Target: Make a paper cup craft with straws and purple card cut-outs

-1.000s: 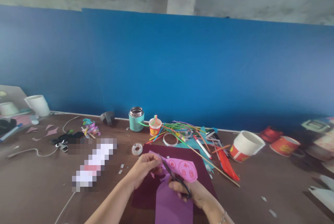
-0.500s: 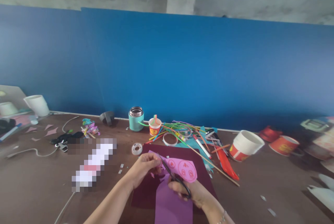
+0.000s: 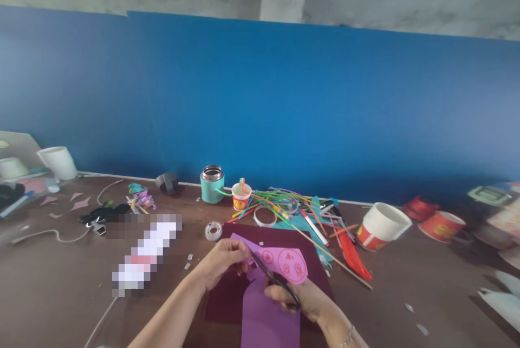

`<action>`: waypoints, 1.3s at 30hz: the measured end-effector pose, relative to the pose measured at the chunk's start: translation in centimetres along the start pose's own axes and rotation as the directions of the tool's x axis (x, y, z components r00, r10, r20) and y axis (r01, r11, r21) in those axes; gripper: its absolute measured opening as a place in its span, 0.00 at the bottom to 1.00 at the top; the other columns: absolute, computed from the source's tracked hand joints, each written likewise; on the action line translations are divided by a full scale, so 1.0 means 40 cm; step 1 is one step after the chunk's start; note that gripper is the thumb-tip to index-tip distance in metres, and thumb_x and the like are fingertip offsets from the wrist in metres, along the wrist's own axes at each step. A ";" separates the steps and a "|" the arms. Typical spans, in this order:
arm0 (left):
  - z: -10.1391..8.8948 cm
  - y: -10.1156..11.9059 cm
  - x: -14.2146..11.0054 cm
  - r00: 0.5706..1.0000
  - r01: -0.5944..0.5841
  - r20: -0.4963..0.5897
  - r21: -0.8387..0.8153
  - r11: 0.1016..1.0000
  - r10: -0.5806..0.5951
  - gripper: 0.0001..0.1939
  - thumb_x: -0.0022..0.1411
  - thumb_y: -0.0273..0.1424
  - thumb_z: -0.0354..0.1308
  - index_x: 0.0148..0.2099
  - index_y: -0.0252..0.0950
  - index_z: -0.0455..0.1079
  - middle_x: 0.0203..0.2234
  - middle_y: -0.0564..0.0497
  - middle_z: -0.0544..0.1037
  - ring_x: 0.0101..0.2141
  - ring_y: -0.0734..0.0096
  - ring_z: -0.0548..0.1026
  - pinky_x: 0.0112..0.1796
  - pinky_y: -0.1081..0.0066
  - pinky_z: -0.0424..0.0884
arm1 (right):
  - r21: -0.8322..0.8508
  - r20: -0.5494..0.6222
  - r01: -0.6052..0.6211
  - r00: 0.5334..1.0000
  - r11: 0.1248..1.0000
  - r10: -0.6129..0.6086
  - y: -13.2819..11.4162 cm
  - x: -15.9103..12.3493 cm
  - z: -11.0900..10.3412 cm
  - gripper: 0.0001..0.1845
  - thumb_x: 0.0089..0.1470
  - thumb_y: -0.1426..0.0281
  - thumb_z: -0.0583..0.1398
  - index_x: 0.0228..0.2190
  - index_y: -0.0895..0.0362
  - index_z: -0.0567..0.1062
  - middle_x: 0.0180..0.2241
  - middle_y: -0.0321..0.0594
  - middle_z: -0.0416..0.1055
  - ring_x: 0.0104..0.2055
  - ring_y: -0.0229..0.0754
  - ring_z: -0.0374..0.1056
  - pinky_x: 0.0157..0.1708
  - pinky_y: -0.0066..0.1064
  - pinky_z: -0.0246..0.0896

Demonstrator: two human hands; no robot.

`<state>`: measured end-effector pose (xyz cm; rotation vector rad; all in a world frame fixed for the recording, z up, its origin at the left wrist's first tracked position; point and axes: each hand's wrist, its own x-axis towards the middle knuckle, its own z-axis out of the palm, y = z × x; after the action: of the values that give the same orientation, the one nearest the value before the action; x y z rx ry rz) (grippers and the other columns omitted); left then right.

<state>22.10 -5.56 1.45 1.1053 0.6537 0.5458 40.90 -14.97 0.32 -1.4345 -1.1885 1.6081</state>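
My right hand (image 3: 286, 296) grips a pair of black-handled scissors (image 3: 265, 269), whose blades point up and left across a sheet of pink-purple paper (image 3: 293, 267). Red drawings of round shapes mark that paper: a large circle at its right and a smaller one beside the blades. At the paper's left side, my left hand (image 3: 227, 258) pinches its edge close to the scissor tips. Below the hands lies a purple sheet (image 3: 270, 318) with a rounded top, resting on a dark maroon board (image 3: 221, 304).
Behind the board are a roll of tape (image 3: 213, 231), a teal jar (image 3: 212, 185), a paper cup (image 3: 241, 196) and a heap of colourful pipe cleaners (image 3: 280, 202). A wooden stick (image 3: 345, 268) and stacked paper cups (image 3: 382, 226) lie right. A blue partition (image 3: 260, 99) rises behind.
Both hands stay in nearly the same place. The scissors and the paper have shifted very slightly, with the scissor handles a little to the right.
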 end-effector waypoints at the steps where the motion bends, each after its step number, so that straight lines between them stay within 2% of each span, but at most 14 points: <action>1: 0.000 0.000 0.000 1.000 0.009 0.003 0.004 1.000 -0.009 0.13 0.45 0.36 0.64 0.22 0.31 0.67 0.16 0.52 0.72 0.18 0.78 0.66 0.24 0.76 0.60 | 0.005 0.005 0.001 1.000 1.000 -0.001 -0.001 -0.001 -0.002 0.08 0.41 0.67 0.63 0.24 0.57 0.71 0.18 0.29 0.60 0.16 0.29 0.52 0.15 0.22 0.44; 6: -0.009 -0.007 0.002 0.999 0.038 -0.005 0.038 0.999 -0.038 0.11 0.44 0.34 0.63 0.22 0.32 0.68 0.16 0.53 0.72 0.18 0.79 0.65 0.23 0.76 0.59 | -0.026 0.037 0.039 0.999 0.999 -0.038 -0.003 0.001 -0.010 0.06 0.40 0.69 0.63 0.23 0.58 0.71 0.17 0.29 0.61 0.15 0.28 0.52 0.13 0.22 0.43; 9: -0.015 -0.010 0.005 0.999 0.048 -0.031 0.099 0.994 -0.045 0.10 0.44 0.34 0.62 0.23 0.32 0.69 0.14 0.54 0.71 0.18 0.78 0.66 0.23 0.76 0.59 | -0.074 0.035 0.023 0.999 0.997 -0.020 -0.002 0.010 -0.014 0.06 0.41 0.70 0.62 0.25 0.59 0.71 0.18 0.29 0.62 0.14 0.28 0.53 0.12 0.21 0.44; 14: -0.021 -0.012 0.014 0.996 0.023 -0.088 0.309 0.951 0.005 0.08 0.45 0.32 0.59 0.29 0.33 0.71 0.14 0.55 0.71 0.18 0.75 0.68 0.24 0.75 0.60 | -0.128 0.028 0.018 0.999 0.992 -0.014 -0.011 0.013 -0.018 0.08 0.42 0.68 0.61 0.27 0.60 0.69 0.15 0.26 0.61 0.13 0.28 0.55 0.11 0.19 0.47; 16: -0.029 -0.022 0.021 0.993 -0.012 -0.100 0.419 0.908 0.059 0.07 0.47 0.32 0.58 0.28 0.33 0.71 0.14 0.55 0.71 0.18 0.73 0.69 0.23 0.74 0.60 | -0.129 0.007 0.026 1.000 0.991 -0.026 -0.016 0.010 -0.021 0.10 0.43 0.67 0.61 0.28 0.60 0.69 0.14 0.26 0.61 0.13 0.28 0.55 0.12 0.18 0.47; 20: -0.045 -0.044 0.028 0.965 -0.050 -0.166 0.642 0.765 0.202 0.06 0.50 0.31 0.54 0.24 0.36 0.69 0.14 0.54 0.71 0.18 0.71 0.69 0.24 0.74 0.57 | -0.108 -0.012 0.029 0.999 0.994 -0.031 -0.016 0.008 -0.031 0.13 0.43 0.63 0.62 0.28 0.60 0.69 0.13 0.25 0.61 0.12 0.28 0.54 0.11 0.18 0.47; 24: -0.032 -0.037 0.016 0.928 -0.047 -0.173 0.824 0.565 0.331 0.05 0.51 0.29 0.54 0.25 0.37 0.70 0.17 0.54 0.72 0.22 0.71 0.69 0.26 0.73 0.55 | -0.096 -0.002 0.033 0.999 0.995 -0.033 -0.009 0.012 -0.039 0.14 0.43 0.62 0.63 0.27 0.60 0.69 0.12 0.26 0.62 0.12 0.28 0.54 0.11 0.18 0.47; 26: -0.013 -0.031 0.008 0.914 -0.132 -0.070 0.879 0.457 0.399 0.04 0.50 0.31 0.57 0.27 0.38 0.71 0.21 0.52 0.72 0.26 0.69 0.69 0.29 0.73 0.56 | -0.078 -0.013 0.022 1.000 0.997 -0.023 -0.007 0.014 -0.037 0.14 0.44 0.62 0.62 0.27 0.60 0.69 0.13 0.27 0.62 0.12 0.28 0.53 0.11 0.19 0.47; 28: 0.008 -0.033 0.003 0.904 -0.246 0.082 0.901 0.356 0.419 0.05 0.47 0.34 0.61 0.27 0.38 0.71 0.25 0.51 0.71 0.31 0.66 0.67 0.32 0.71 0.58 | -0.057 -0.047 -0.001 0.999 0.998 -0.001 -0.007 0.016 -0.031 0.14 0.44 0.62 0.62 0.26 0.60 0.69 0.12 0.27 0.62 0.12 0.28 0.53 0.11 0.19 0.46; 31: 0.034 -0.048 -0.001 0.908 -0.279 0.163 0.923 0.266 0.387 0.08 0.44 0.32 0.63 0.31 0.39 0.73 0.29 0.51 0.71 0.34 0.64 0.66 0.36 0.68 0.58 | -0.064 -0.166 -0.031 0.986 0.997 0.020 -0.007 0.020 -0.021 0.12 0.45 0.63 0.60 0.22 0.59 0.67 0.12 0.28 0.62 0.11 0.29 0.54 0.10 0.20 0.42; 34: 0.048 -0.063 -0.002 0.902 -0.306 0.194 0.917 0.256 0.385 0.07 0.47 0.28 0.60 0.32 0.41 0.73 0.32 0.50 0.71 0.38 0.62 0.66 0.38 0.66 0.58 | -0.120 -0.314 -0.048 0.949 0.992 0.008 -0.004 0.029 -0.014 0.10 0.44 0.67 0.59 0.19 0.59 0.66 0.11 0.29 0.62 0.11 0.29 0.55 0.10 0.20 0.43; 36: 0.050 -0.066 0.000 0.883 -0.330 0.181 0.895 0.299 0.433 0.05 0.51 0.27 0.57 0.32 0.40 0.72 0.33 0.50 0.72 0.38 0.63 0.66 0.39 0.64 0.59 | -0.149 -0.357 -0.036 0.934 0.988 -0.019 -0.001 0.035 -0.015 0.08 0.43 0.68 0.58 0.18 0.59 0.66 0.10 0.28 0.61 0.11 0.30 0.56 0.11 0.21 0.47; 37: 0.049 -0.067 0.004 0.869 -0.327 0.136 0.880 0.346 0.476 0.05 0.52 0.27 0.56 0.33 0.40 0.71 0.33 0.50 0.72 0.38 0.63 0.67 0.40 0.64 0.60 | -0.156 -0.360 -0.016 0.932 0.988 -0.042 0.000 0.036 -0.016 0.08 0.42 0.68 0.57 0.18 0.59 0.66 0.10 0.28 0.60 0.11 0.30 0.56 0.11 0.21 0.49; 39: 0.047 -0.066 0.013 0.838 -0.285 -0.048 0.812 0.510 0.544 0.04 0.54 0.30 0.55 0.34 0.38 0.68 0.32 0.49 0.71 0.35 0.66 0.68 0.38 0.65 0.64 | -0.157 -0.342 0.049 0.934 0.986 -0.100 0.001 0.037 -0.018 0.07 0.42 0.68 0.57 0.19 0.59 0.67 0.10 0.27 0.60 0.11 0.31 0.56 0.11 0.22 0.50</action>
<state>24.02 -7.34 -0.56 2.0963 0.9361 0.9080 41.35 -13.50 -0.25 -1.6641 -1.1507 1.1701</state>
